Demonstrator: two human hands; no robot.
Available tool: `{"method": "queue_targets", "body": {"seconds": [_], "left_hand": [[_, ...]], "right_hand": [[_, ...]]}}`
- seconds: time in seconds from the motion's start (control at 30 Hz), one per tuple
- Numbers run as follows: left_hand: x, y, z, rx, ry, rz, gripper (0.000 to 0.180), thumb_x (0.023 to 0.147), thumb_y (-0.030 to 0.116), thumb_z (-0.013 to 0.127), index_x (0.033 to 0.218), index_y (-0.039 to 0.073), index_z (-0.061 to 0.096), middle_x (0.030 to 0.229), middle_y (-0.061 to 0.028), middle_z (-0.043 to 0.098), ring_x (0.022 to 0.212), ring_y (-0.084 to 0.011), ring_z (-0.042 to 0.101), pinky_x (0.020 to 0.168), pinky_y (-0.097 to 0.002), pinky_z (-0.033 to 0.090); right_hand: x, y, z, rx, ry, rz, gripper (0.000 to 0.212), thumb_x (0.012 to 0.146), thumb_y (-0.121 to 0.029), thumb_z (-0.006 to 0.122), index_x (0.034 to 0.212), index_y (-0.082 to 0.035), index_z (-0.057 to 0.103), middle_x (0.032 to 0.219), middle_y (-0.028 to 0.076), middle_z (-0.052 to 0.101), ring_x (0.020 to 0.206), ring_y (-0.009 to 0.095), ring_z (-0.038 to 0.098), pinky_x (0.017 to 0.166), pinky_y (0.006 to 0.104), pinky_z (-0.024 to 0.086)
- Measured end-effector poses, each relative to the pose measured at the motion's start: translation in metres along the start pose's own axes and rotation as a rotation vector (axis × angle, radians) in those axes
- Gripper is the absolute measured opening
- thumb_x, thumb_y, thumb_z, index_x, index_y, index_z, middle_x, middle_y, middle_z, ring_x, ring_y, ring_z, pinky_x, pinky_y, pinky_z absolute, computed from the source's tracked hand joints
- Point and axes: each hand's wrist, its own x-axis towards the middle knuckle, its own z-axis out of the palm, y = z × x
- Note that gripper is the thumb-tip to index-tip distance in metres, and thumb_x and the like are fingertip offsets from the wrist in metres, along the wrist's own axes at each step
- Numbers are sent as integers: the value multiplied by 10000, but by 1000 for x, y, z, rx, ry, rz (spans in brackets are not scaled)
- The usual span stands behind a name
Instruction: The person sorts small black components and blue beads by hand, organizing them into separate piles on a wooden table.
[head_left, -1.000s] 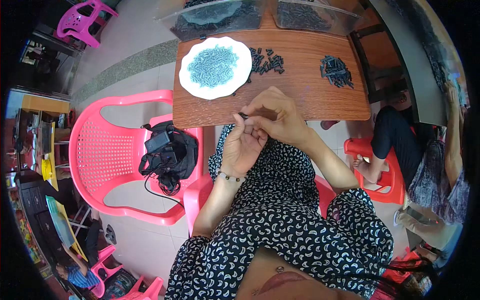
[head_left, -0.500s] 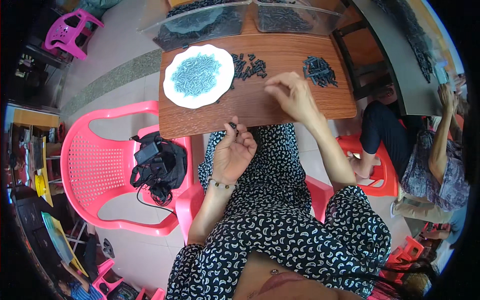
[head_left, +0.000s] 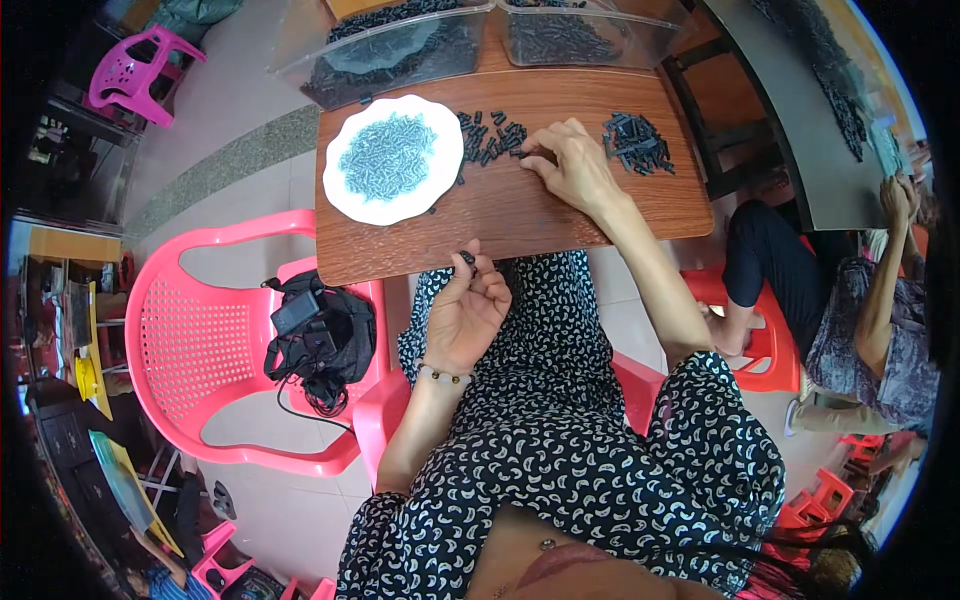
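Observation:
Near the table's front edge, my left hand (head_left: 468, 315) is palm up. Its thumb and index finger pinch a small black plastic piece (head_left: 467, 258). My right hand (head_left: 575, 168) is over the table, with thumb and index finger closing on a short black piece at the right edge of a loose pile of short black pieces (head_left: 490, 140). Left of that pile is a white scalloped plate (head_left: 342, 196) holding many small clear-grey, pin-like parts (head_left: 388, 155). Beyond my right hand lies a second pile, of longer black pieces (head_left: 637, 143).
Two clear plastic bins (head_left: 400, 72) of black pieces stand at the table's (head_left: 520, 225) far side. A pink chair (head_left: 190, 320) at the left carries a black bag (head_left: 320, 340). At the right, another person's hands (head_left: 897, 195) are at a grey table (head_left: 840, 190).
My right hand has moved slightly left and away from me to the edge of the short-piece pile. My left hand has stayed nearly in place, still pinching its piece.

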Motion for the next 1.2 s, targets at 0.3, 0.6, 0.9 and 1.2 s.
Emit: {"method": "queue_targets", "body": {"seconds": [0.3, 0.6, 0.9, 1.2], "left_hand": [[2, 0, -1, 9, 9, -10, 305, 922, 256, 611, 1172, 88, 567, 919, -23, 581, 811, -145, 501, 746, -268, 463], [3, 0, -6, 4, 14, -17, 302, 922, 252, 612, 1168, 83, 569, 925, -27, 589, 804, -146, 505, 743, -265, 462], [4, -1, -2, 132, -9, 82, 296, 926, 277, 607, 1158, 95, 584, 936, 1, 603, 810, -115, 508, 759, -247, 450], [2, -8, 1, 276, -41, 182, 348, 929, 303, 600, 1205, 98, 547, 966, 3, 606, 883, -111, 534, 810, -263, 451]], "right_hand": [[3, 3, 5, -53, -44, -10, 110, 789, -119, 683, 842, -45, 621, 805, 107, 638, 836, 299, 560, 760, 400, 459], [-3, -3, 4, -53, -1, -53, 132, 800, -83, 654, 932, -80, 665, 816, 119, 630, 827, 319, 554, 761, 419, 459], [-35, -53, -18, 592, -189, 252, 143, 852, -32, 669, 986, 16, 669, 924, 20, 660, 868, 71, 590, 749, 228, 478], [-66, -92, -10, 1165, -243, 336, 170, 854, -8, 672, 1017, 23, 633, 939, 55, 670, 886, 108, 645, 790, 245, 525]]}}
